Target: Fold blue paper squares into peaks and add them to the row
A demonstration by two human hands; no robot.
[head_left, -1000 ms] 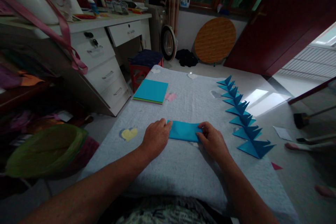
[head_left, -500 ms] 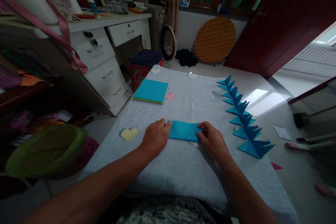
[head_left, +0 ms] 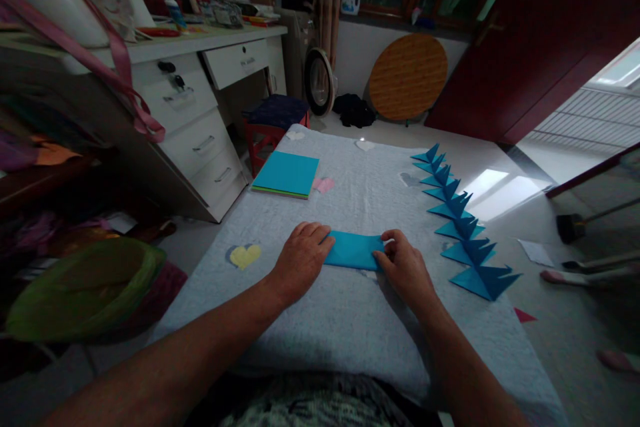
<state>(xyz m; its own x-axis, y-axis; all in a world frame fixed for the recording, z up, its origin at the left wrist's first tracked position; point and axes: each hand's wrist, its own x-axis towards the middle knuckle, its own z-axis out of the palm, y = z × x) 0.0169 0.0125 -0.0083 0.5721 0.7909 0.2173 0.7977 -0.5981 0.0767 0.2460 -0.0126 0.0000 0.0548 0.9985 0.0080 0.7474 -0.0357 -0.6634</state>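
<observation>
A sheet of blue origami paper [head_left: 354, 250], folded to a long rectangle, lies on the cloth-covered table in front of me. My left hand [head_left: 303, 253] rests over its left end, fingers laid out nearly flat and pressing on it; that end is hidden beneath them. At the right end, my right hand [head_left: 404, 263] pinches the paper's edge between thumb and fingers. Off to the right stands a row of folded blue paper cranes [head_left: 463, 227]. Beyond my left hand is a stack of square paper [head_left: 287, 173], blue on top with green showing below.
The table's grey cloth [head_left: 320, 333] has heart patches. On the left are a white desk [head_left: 175, 103] with drawers and a green-lined bin [head_left: 85, 287]. A stool [head_left: 275, 113] stands past the far left corner. On the floor at right lies a red scrap [head_left: 525, 315].
My left hand has shifted slightly right and flattened from a pinch at the paper's edge to lie over its left end. My right hand keeps its hold.
</observation>
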